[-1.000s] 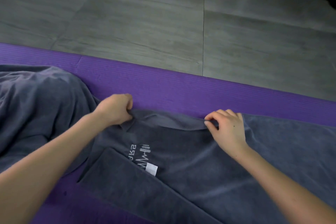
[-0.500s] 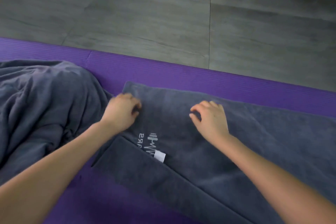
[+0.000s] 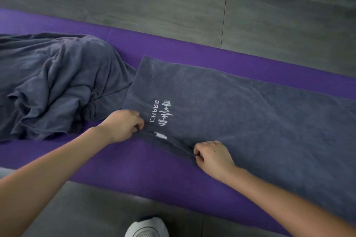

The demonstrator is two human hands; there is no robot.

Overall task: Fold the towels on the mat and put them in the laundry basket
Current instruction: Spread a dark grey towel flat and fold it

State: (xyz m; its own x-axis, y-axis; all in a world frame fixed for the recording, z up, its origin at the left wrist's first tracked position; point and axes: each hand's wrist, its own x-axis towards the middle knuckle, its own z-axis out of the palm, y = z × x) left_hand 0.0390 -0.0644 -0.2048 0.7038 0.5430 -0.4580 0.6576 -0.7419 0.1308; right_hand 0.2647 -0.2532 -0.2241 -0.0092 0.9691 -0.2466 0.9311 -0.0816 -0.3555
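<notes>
Towel (image 3: 231,106), grey, logo: lying flat along the mat (image 3: 173,50), beside a crumpled pile (image 3: 54,82). Left hand (image 3: 123,127) and right hand (image 3: 212,157) are each pinching its near edge, fingers curled. Likely soft, limp, light, sagging between holds; hem and corners are offering the best grip.

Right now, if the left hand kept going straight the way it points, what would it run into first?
The left hand pinches the flat towel at its near edge. Sliding on along its forearm's line, it would likely cross the white logo first.
</notes>
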